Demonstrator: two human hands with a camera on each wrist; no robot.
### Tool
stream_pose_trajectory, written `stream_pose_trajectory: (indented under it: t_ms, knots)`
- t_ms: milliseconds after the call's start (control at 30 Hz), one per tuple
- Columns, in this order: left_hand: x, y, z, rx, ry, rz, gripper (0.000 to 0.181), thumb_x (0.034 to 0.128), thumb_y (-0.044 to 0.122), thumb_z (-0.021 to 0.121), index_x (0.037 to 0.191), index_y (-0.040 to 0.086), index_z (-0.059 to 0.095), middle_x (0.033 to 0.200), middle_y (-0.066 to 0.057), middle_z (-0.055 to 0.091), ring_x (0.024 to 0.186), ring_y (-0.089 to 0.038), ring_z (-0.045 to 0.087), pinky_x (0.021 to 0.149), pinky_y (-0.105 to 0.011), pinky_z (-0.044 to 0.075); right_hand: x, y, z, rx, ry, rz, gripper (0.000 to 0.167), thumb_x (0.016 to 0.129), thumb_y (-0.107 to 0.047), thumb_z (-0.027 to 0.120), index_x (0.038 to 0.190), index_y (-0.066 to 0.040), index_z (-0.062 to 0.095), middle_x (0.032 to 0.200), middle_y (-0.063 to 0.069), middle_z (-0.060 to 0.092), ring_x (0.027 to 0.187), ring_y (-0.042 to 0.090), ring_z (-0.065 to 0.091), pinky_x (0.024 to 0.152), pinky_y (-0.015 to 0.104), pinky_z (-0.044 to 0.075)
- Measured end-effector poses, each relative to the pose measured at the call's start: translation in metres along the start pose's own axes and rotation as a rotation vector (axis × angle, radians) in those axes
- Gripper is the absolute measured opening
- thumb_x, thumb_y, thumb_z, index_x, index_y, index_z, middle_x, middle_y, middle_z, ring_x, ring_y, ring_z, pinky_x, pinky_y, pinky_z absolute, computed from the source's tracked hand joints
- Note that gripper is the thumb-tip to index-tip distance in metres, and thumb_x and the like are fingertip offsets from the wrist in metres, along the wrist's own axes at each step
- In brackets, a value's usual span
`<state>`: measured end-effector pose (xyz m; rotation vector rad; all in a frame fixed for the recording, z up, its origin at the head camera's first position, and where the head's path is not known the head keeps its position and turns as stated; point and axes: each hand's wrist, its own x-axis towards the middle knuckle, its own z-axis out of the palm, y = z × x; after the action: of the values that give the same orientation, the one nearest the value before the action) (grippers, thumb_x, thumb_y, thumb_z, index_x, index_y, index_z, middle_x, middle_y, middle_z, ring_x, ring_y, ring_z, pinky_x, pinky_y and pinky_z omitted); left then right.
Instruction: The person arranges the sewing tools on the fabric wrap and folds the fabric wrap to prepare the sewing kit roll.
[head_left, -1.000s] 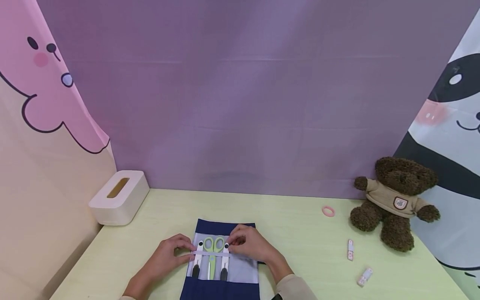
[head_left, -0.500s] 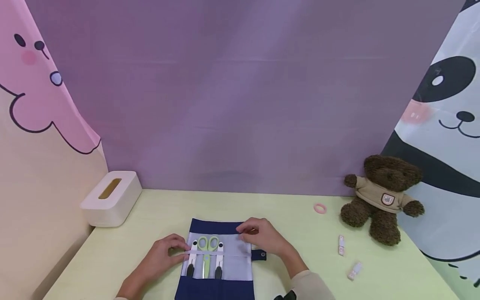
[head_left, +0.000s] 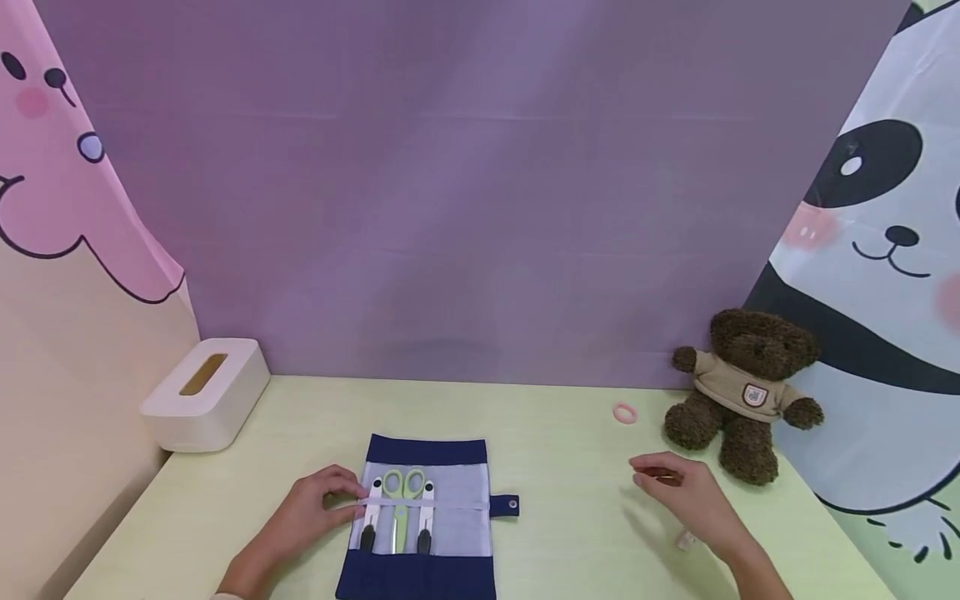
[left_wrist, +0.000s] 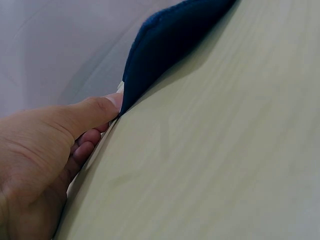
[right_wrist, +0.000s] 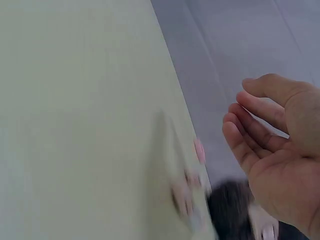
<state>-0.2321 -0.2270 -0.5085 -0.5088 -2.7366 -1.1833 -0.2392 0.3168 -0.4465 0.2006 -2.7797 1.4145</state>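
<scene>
A navy pouch with a grey lining lies unfolded. Under its elastic band are green-handled scissors between two white-and-black tools, the left one and the right one. My left hand pinches the pouch's left edge; in the left wrist view, the thumb of that hand rests at the navy cloth. Well right of the pouch, my right hand is above the table, its fingers loosely bent and holding nothing, as the right wrist view also shows this hand.
A small pale piece lies partly hidden by my right hand. Behind that hand are a pink ring and a brown teddy bear. A white tissue box stands at the back left. The pouch's snap strap sticks out rightward.
My right hand has left the right-hand tool, passed over the pouch's upper right and moved far right, over the small pale piece. My left hand stays at the pouch's edge. The head view has turned rightward.
</scene>
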Motion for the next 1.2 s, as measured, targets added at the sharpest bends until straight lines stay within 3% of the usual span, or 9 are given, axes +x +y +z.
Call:
stream_pose_trajectory:
  t_ms: [167,300,433,733,900,1200]
  knots:
    - [0.0,-0.001,-0.001,0.013,-0.001,0.016,0.013,0.0845,0.024,0.085,0.095,0.024,0.079,0.108,0.009,0.069,0.101,-0.002,0.061,0.093,-0.025,0.055,-0.024,0.037,-0.031,-0.055,0.089,0.136,0.041,0.097,-0.024,0.073,0.13,0.0,0.068,0.114,0.008,0.077,0.09,-0.011,0.064,0.079,0.019,0.058]
    - [-0.001,-0.004,0.002,0.023,0.011,0.03,0.013,0.084,0.023,0.086,0.095,0.025,0.079,0.108,0.009,0.069,0.099,0.0,0.061,0.092,-0.025,0.055,-0.033,0.059,-0.045,-0.115,0.084,0.255,0.046,0.098,-0.028,0.072,0.132,0.003,0.066,0.116,0.01,0.077,0.086,-0.016,0.059,0.077,0.016,0.056]
    - [-0.002,-0.003,0.003,0.031,0.025,0.039,0.014,0.0835,0.023,0.086,0.094,0.026,0.079,0.107,0.01,0.07,0.1,-0.001,0.062,0.093,-0.026,0.055,-0.038,0.07,-0.047,-0.166,0.075,0.309,0.051,0.098,-0.035,0.07,0.132,0.002,0.066,0.121,0.014,0.076,0.084,-0.018,0.056,0.075,0.015,0.054]
    - [-0.002,-0.001,0.002,0.034,0.034,0.042,0.014,0.0833,0.023,0.086,0.094,0.026,0.079,0.107,0.011,0.07,0.1,-0.001,0.062,0.093,-0.026,0.055,-0.043,0.084,-0.036,-0.283,0.114,0.26,0.06,0.087,-0.056,0.078,0.125,-0.01,0.072,0.122,0.007,0.072,0.085,-0.019,0.052,0.075,0.017,0.053]
    - [-0.002,-0.002,0.002,0.041,0.04,0.044,0.014,0.0833,0.024,0.086,0.094,0.027,0.078,0.107,0.011,0.07,0.1,0.0,0.062,0.093,-0.026,0.055,-0.043,0.084,-0.033,-0.341,0.14,0.192,0.051,0.084,-0.052,0.082,0.116,-0.012,0.076,0.118,0.007,0.072,0.086,-0.02,0.05,0.075,0.017,0.053]
    - [-0.002,0.0,0.001,0.038,0.04,0.047,0.014,0.0832,0.025,0.086,0.094,0.028,0.078,0.107,0.011,0.07,0.1,0.0,0.062,0.093,-0.026,0.055,-0.044,0.082,-0.031,-0.404,0.152,0.154,0.031,0.086,-0.042,0.083,0.103,-0.016,0.08,0.108,0.003,0.069,0.082,-0.013,0.051,0.072,0.019,0.051]
